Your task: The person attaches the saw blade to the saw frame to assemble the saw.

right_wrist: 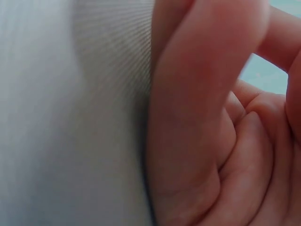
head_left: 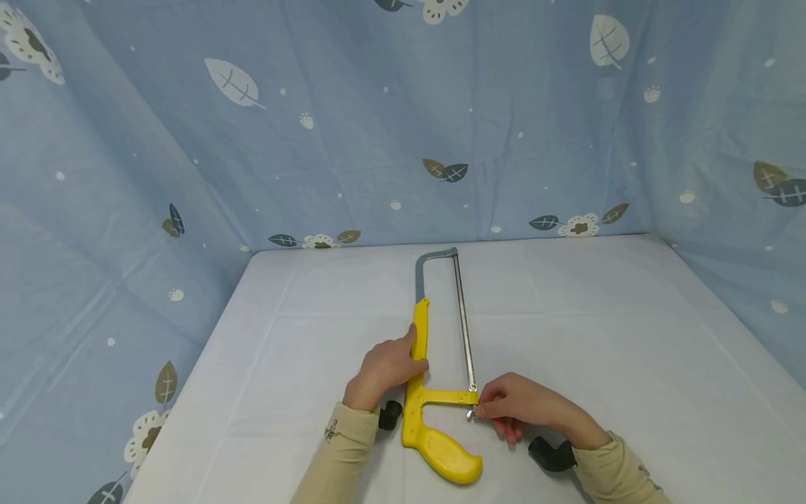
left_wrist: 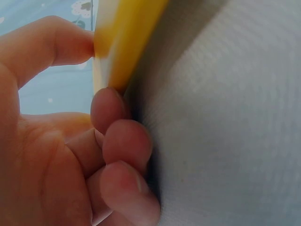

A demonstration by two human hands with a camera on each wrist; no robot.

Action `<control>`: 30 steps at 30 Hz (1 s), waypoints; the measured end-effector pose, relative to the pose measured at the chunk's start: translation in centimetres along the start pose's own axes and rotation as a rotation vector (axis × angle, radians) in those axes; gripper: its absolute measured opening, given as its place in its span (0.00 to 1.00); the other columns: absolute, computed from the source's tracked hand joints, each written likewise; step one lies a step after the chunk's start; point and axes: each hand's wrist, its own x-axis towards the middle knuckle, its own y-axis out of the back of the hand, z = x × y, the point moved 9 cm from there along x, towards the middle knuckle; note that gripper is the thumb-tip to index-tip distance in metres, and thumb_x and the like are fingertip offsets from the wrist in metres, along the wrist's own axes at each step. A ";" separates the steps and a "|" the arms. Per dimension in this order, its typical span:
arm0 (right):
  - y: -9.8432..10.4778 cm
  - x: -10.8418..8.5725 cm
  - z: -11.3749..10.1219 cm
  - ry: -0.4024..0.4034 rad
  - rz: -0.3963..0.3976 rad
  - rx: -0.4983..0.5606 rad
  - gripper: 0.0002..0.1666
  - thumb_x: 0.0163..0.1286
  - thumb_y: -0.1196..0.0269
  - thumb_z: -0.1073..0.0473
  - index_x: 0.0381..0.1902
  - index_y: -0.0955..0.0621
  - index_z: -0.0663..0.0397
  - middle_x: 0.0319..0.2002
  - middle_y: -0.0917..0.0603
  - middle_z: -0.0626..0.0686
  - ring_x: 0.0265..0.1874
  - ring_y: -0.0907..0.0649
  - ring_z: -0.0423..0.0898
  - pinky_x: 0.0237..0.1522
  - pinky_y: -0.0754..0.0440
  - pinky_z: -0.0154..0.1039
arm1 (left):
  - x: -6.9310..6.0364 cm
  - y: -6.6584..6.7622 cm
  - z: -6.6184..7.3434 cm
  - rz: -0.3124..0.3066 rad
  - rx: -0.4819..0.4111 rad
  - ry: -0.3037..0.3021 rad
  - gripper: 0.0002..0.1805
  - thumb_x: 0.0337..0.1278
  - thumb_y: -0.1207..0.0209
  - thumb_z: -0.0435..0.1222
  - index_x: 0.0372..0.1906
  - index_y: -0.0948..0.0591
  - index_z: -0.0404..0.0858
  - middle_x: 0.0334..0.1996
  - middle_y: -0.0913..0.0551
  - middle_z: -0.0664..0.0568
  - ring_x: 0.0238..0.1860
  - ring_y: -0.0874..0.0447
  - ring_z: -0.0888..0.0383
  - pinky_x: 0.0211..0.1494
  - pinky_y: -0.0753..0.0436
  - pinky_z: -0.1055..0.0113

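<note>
A hacksaw (head_left: 413, 413) with a yellow body and grey front frame lies flat on the white-covered table, its yellow handle (head_left: 450, 456) toward me. Its thin blade (head_left: 464, 318) runs along the right side. My left hand (head_left: 385, 364) grips the yellow frame bar between thumb and fingers; in the left wrist view, the thumb and curled fingers meet the bar's yellow edge (left_wrist: 134, 42). At the blade's near end, my right hand (head_left: 525, 400) pinches a small silver wing nut (head_left: 470, 414). The right wrist view shows curled fingers (right_wrist: 193, 113) against the cloth, with the nut out of sight.
White cloth covers the table (head_left: 598, 329). Blue curtains (head_left: 378, 140) printed with leaves and flowers stand behind and at both sides. Black wrist-worn pieces sit by the left sleeve (head_left: 343, 448) and the right sleeve (head_left: 620, 469).
</note>
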 end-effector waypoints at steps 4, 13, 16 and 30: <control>0.2 0.1 0.2 -0.007 0.006 0.008 0.16 0.58 0.39 0.50 0.30 0.23 0.59 0.13 0.25 0.50 0.09 0.25 0.43 0.12 0.29 0.33 | 0.0 0.0 0.0 0.002 0.009 -0.004 0.41 0.48 0.46 0.49 0.68 0.46 0.42 0.36 0.24 0.50 0.26 0.30 0.56 0.26 0.34 0.64; 0.2 0.0 0.0 0.002 0.004 0.016 0.17 0.59 0.40 0.51 0.27 0.22 0.61 0.12 0.26 0.50 0.08 0.25 0.43 0.12 0.30 0.32 | 0.2 0.0 0.0 0.004 0.011 -0.010 0.41 0.49 0.46 0.49 0.69 0.46 0.42 0.34 0.24 0.50 0.26 0.30 0.56 0.26 0.34 0.64; 0.2 0.1 0.1 -0.002 0.005 0.007 0.17 0.59 0.40 0.50 0.27 0.21 0.60 0.12 0.26 0.50 0.08 0.25 0.42 0.12 0.29 0.32 | 0.2 0.0 0.0 0.002 0.007 -0.003 0.41 0.48 0.46 0.49 0.69 0.46 0.42 0.34 0.24 0.51 0.26 0.30 0.56 0.26 0.35 0.64; 0.2 0.1 0.0 -0.013 -0.005 -0.002 0.19 0.61 0.42 0.48 0.25 0.20 0.59 0.11 0.28 0.48 0.08 0.28 0.41 0.12 0.31 0.32 | 0.1 0.0 -0.1 0.001 -0.018 -0.006 0.42 0.48 0.47 0.48 0.69 0.47 0.43 0.24 0.28 0.52 0.21 0.32 0.56 0.23 0.37 0.64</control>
